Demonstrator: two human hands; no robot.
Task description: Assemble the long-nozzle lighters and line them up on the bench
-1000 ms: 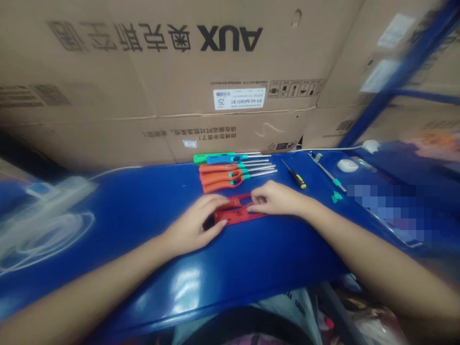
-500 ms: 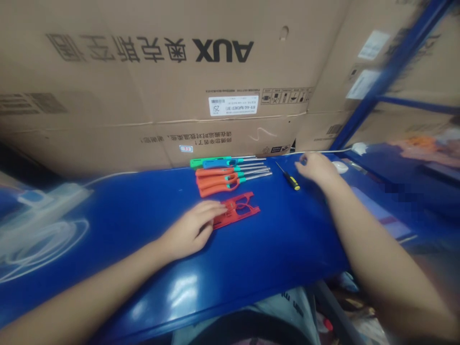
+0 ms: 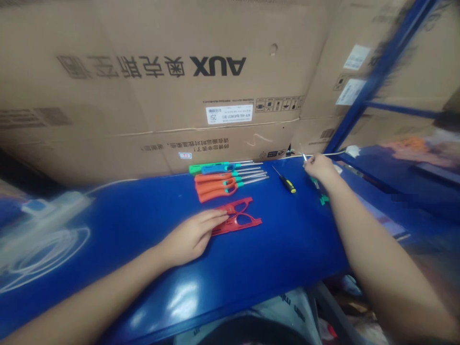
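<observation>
My left hand (image 3: 194, 233) lies across the left end of two red plastic lighter shell halves (image 3: 244, 220) on the blue table, its fingers stretched out flat over them. The shells' trigger loops show past my fingertips. At the back right, my right hand (image 3: 319, 167) is closed around a lighter's metal tube and green inner part (image 3: 322, 197); the tube's tip pokes out above the fingers and the green end hangs below. Left of that hand lies a black and yellow screwdriver (image 3: 287, 183). Several orange lighters (image 3: 215, 187) lie beyond the shells, beside a blue lighter (image 3: 215, 168) and a green lighter (image 3: 196, 168).
A large cardboard box (image 3: 143, 105) walls off the table's back. White coiled cable (image 3: 61, 249) and a power strip (image 3: 61, 211) occupy the left side. A blue shelf post (image 3: 381, 72) rises at the right, near a flat pale item (image 3: 381, 215).
My right hand came up empty-looking before; the metal tube with its green part now shows in it. My left hand stays on the red shells, which appear slightly shifted apart. The view tilted slightly.
</observation>
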